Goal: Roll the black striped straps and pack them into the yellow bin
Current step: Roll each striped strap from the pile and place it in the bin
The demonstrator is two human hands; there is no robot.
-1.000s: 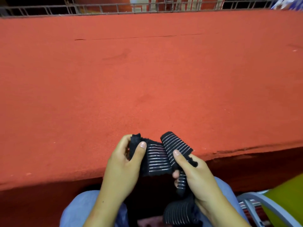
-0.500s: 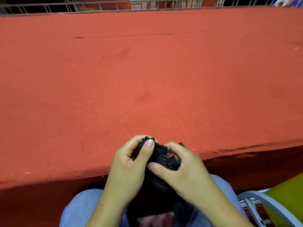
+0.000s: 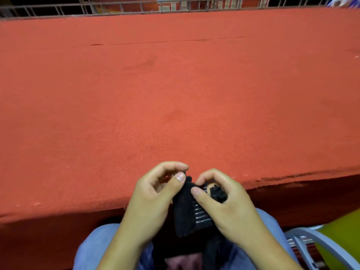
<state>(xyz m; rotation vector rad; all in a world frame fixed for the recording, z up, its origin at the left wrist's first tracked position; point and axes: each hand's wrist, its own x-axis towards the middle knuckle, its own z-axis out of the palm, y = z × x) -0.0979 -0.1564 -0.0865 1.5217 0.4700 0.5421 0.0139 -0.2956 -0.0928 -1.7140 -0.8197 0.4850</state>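
A black strap with thin silver stripes (image 3: 191, 211) is held between both hands just in front of the red table's near edge, above my lap. My left hand (image 3: 153, 199) pinches its upper end between thumb and curled fingers. My right hand (image 3: 224, 201) curls round a small rolled end of the strap, thumb pressing on the striped face. The strap's lower length hangs down between my knees, partly hidden. A corner of the yellow bin (image 3: 344, 236) shows at the bottom right.
A wide red felt-covered table (image 3: 175, 94) fills most of the view, its near edge just beyond my hands. A metal railing (image 3: 136, 6) runs along the far side. A grey chair arm (image 3: 315, 240) curves beside the bin at the lower right.
The strap was spread out between my hands a second ago with a loose striped end sticking up. My hands have since come together and the end is curled into a small roll.
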